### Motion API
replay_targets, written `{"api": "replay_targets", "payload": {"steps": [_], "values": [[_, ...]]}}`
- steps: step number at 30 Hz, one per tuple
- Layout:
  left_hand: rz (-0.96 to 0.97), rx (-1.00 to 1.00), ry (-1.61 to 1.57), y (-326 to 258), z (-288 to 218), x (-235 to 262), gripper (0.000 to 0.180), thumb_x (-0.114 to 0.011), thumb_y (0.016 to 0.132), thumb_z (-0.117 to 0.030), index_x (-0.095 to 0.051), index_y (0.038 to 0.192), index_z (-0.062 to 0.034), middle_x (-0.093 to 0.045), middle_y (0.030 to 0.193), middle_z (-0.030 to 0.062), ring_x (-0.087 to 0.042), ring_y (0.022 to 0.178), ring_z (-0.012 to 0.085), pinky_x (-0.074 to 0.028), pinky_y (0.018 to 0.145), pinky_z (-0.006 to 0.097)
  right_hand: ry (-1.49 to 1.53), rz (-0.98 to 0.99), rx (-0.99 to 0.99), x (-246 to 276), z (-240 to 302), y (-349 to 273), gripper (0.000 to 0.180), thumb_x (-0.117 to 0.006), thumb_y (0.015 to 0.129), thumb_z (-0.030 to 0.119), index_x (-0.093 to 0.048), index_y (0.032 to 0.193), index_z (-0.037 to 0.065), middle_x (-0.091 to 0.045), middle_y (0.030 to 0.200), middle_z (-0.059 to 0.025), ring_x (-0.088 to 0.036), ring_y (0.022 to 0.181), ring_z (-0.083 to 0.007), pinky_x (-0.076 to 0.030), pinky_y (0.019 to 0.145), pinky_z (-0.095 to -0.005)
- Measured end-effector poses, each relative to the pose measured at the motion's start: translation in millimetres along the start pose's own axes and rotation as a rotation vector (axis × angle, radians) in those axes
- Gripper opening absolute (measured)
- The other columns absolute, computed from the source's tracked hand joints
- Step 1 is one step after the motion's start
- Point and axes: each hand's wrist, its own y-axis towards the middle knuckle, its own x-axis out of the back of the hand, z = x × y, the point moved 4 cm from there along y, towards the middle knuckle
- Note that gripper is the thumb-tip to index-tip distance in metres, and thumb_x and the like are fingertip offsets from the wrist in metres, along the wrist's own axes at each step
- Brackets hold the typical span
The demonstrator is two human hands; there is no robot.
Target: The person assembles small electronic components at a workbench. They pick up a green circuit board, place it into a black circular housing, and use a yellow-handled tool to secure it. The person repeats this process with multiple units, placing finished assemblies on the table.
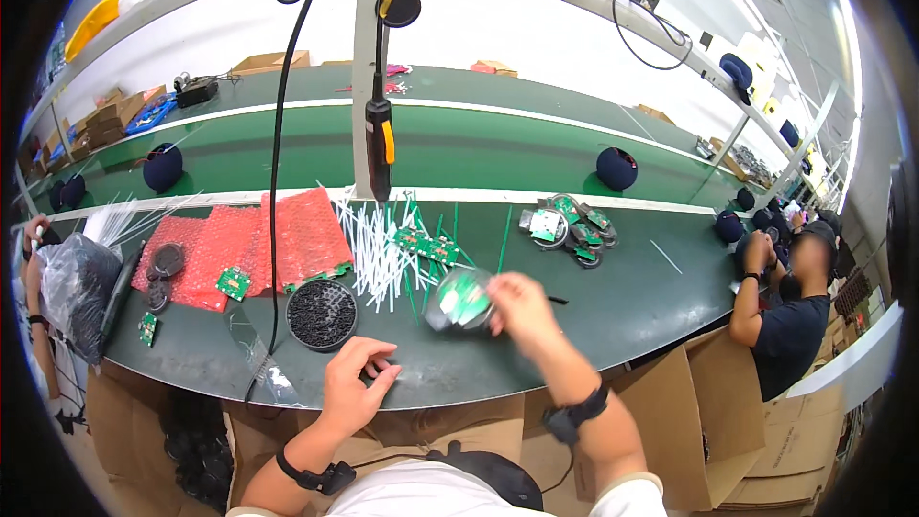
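Observation:
My right hand (525,308) is closed on the edge of a round housing with a green circuit board (461,301) in it, held over the green table and smeared by motion. Near the table's front edge rests my left hand (356,385), its fingers loosely curled and thumb apart, with nothing visible in it. Just beyond that hand stands a round tray of small black screws (322,314). More green circuit boards (426,246) lie behind the housing, beside a heap of white strips (375,258). Farther right is a pile of round housings with boards (569,228).
Pink bubble-wrap bags (304,237) lie left of the strips. A black-and-orange electric screwdriver (380,144) hangs from above, and a black cable (280,134) crosses the view. Cardboard boxes (694,412) stand below the table's front edge. A co-worker (790,302) sits at the right.

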Motion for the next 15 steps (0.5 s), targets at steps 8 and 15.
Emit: {"api": "replay_targets", "payload": {"steps": [8,15], "values": [[0.128,0.003,0.11,1,1,-3,0.016,-0.076,0.089,0.0,-0.075,0.105,-0.0018,-0.069,0.092,0.0095,-0.068,0.076,0.0192,-0.053,0.066,0.03,-0.083,-0.694,0.12,195,48,143,0.036,-0.058,0.103,0.006,-0.055,0.135,-0.011,-0.071,0.087,-0.0152,-0.07,0.061,-0.0187,-0.058,0.051,-0.031],[0.167,-0.002,0.158,5,-4,-7,0.014,-0.075,0.088,0.0,-0.075,0.102,-0.0023,-0.07,0.089,0.0103,-0.069,0.075,0.0215,-0.054,0.066,0.032,-1.059,-0.928,-0.035,288,55,131,0.076,-0.074,0.087,0.058,-0.071,0.125,-0.008,-0.074,0.117,-0.0285,-0.072,0.113,-0.0371,-0.055,0.097,-0.0416]]}}
